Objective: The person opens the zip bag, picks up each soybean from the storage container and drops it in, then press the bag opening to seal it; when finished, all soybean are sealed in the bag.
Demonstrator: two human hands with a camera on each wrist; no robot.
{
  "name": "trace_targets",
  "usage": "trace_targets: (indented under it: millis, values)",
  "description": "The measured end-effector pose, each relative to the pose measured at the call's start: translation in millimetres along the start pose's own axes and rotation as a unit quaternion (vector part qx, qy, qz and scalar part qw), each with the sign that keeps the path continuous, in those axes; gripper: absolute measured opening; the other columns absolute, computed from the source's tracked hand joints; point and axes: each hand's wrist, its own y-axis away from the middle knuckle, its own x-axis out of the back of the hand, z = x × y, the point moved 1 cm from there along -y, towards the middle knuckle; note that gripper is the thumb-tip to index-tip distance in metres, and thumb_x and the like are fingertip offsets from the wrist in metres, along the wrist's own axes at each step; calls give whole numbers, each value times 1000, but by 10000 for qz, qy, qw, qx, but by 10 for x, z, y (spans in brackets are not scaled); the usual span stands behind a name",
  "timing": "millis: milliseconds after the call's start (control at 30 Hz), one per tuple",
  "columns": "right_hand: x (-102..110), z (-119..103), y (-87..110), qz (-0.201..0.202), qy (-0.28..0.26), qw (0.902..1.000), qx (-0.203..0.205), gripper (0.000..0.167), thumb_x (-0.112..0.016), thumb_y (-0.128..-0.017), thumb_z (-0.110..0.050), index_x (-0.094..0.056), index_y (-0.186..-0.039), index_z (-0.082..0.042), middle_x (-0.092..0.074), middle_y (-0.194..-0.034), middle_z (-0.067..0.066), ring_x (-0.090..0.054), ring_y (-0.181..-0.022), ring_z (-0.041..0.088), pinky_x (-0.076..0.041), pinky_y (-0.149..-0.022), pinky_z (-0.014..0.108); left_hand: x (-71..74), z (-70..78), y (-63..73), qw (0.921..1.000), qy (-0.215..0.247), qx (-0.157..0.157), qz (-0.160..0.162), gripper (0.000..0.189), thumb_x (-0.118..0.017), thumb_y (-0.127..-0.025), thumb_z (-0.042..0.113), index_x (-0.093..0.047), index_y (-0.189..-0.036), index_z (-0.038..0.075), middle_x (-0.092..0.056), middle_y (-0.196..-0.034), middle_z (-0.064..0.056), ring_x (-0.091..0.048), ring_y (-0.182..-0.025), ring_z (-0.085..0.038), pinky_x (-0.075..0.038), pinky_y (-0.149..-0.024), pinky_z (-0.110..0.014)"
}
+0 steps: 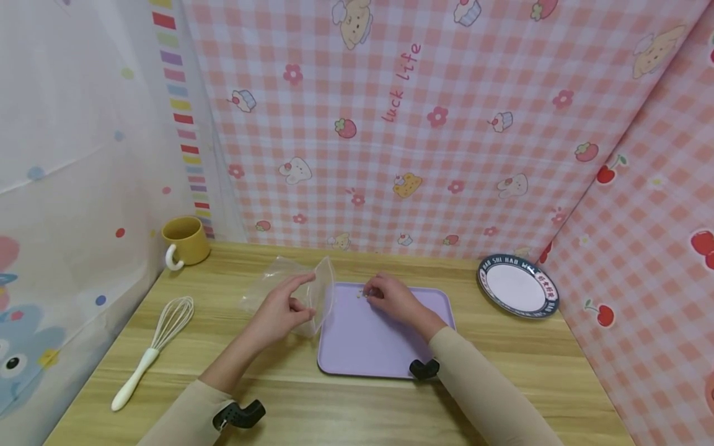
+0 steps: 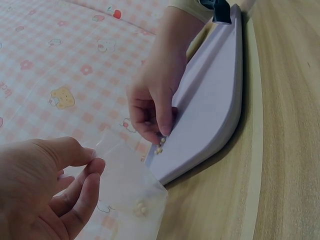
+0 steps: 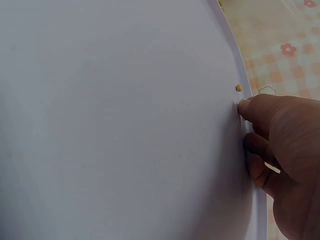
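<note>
My left hand (image 1: 281,313) pinches the edge of a clear plastic bag (image 1: 322,291) between thumb and fingertips, left of the purple tray (image 1: 362,347). A few pale soybeans (image 2: 141,207) show through the bag in the left wrist view. Over the tray's far rim, my right hand (image 1: 395,298) has its fingers curled, thumb and fingertips pinching among small round soybeans (image 2: 159,149). What lies between those fingertips is mostly hidden. One soybean (image 3: 239,88) sits by the tray rim just beyond the thumb in the right wrist view.
At the left of the wooden table (image 1: 312,409) lies a whisk (image 1: 150,356) with a white handle. A yellow mug (image 1: 186,241) stands behind it. A dark-rimmed plate (image 1: 519,286) lies at the right back. Patterned cloths (image 1: 390,148) hang around the table.
</note>
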Motion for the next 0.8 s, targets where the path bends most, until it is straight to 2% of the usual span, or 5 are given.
trace_targets:
  millis: [267,500,800]
  values:
    - [-6,18,-2,-8,39,10000,29,7,-78,-104,-6,-79,-109,-9,-63,-97,-1,-59,-88,12,-54,-79,32,-4,27,-2,10000,-46,67,-1,77,-84,-92,-8,-52,-162,2,-52,-162,-21,-73,-80,-15,-60,-67,-27]
    - [-25,39,0,33,80,9999,60,3,-76,-105,-7,-80,-106,-7,-65,-98,-1,-61,-90,12,-56,-82,34,-8,42,7,9999,-13,102,-2,77,-84,-92,-8,-51,-162,1,-51,-163,-22,-73,-79,-15,-60,-67,-26]
    - [-49,31,-2,105,157,9997,-145,6,-78,-104,-7,-77,-99,-11,-63,-95,-2,-60,-86,11,-55,-79,31,-8,27,6,10000,-8,48,-15,76,-84,-93,-8,-52,-162,1,-52,-162,-22,-73,-79,-15,-61,-67,-27]
